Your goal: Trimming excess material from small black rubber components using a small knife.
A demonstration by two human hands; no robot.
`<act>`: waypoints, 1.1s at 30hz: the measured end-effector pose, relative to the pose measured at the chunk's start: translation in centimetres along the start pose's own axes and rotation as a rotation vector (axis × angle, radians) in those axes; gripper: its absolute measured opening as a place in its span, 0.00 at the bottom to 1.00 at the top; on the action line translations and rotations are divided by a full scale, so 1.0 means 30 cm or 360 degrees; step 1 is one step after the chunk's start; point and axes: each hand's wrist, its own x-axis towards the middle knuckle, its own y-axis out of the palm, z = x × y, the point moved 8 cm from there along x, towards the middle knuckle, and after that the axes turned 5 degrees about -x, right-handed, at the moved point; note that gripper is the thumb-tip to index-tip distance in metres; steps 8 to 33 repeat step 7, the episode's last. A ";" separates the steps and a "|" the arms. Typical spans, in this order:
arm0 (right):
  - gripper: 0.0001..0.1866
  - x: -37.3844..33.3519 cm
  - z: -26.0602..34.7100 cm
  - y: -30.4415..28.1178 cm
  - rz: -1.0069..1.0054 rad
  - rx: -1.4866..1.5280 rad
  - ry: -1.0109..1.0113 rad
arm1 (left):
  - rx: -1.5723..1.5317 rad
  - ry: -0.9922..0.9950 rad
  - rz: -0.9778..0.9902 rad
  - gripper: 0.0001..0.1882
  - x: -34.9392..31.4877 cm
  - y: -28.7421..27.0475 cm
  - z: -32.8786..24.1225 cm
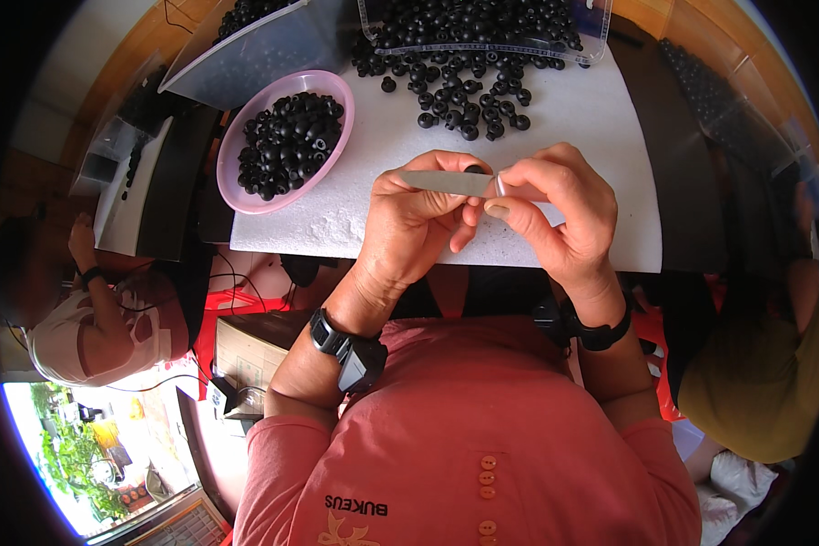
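In front of my chest, above the near edge of the white work surface, my two hands meet. Closed in a pinch, my left hand (408, 218) holds a small black knobbed part (474, 169), mostly hidden by fingers and blade. My right hand (564, 205) is closed around the end of a small knife. Its flat grey blade (446, 182) points left across my left thumb and fingers, touching or very close to the black part. Beyond my hands, loose black knobbed parts (469, 109) are scattered on the white sheet (610, 182).
A pink bowl (227, 173) full of finished-looking black parts stands left. Behind it is a translucent bin (255, 59); a clear tray (482, 49) spills parts at the back. One person (109, 318) sits at left, another (746, 391) at right. A cardboard box (250, 359) stands below.
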 end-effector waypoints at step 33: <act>0.09 0.002 0.003 -0.002 -0.0004 -0.0017 -0.0041 | 0.0073 0.0035 -0.0042 0.12 -0.003 -0.001 -0.005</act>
